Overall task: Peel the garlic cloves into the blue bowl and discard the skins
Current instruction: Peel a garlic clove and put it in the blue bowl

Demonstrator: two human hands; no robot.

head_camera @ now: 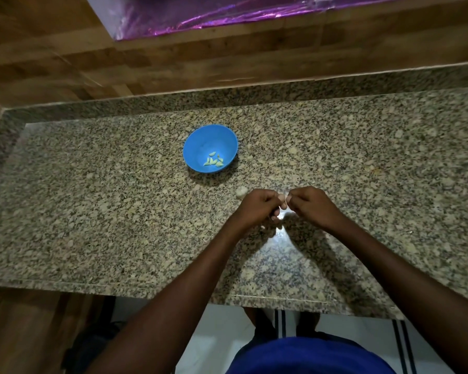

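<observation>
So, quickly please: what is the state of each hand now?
Left hand: closed, pinching the small pale garlic clove.
Right hand: closed, pinching the same clove.

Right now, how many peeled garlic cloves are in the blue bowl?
About 5, clustered at the near-right bottom of the blue bowl: the peeled cloves overlap, so one may be hidden. Another clove is held between both hands, outside the bowl.

The countertop [119, 211] was seen to be speckled granite, polished enough that a glare was thrown back near the front edge. The blue bowl [193, 147] looked like smooth, matt plastic. Wood-grain panelling [52, 63] was shown behind, and a crinkled, glossy purple foil sheet [200, 14] (metallic-looking) above.
</observation>
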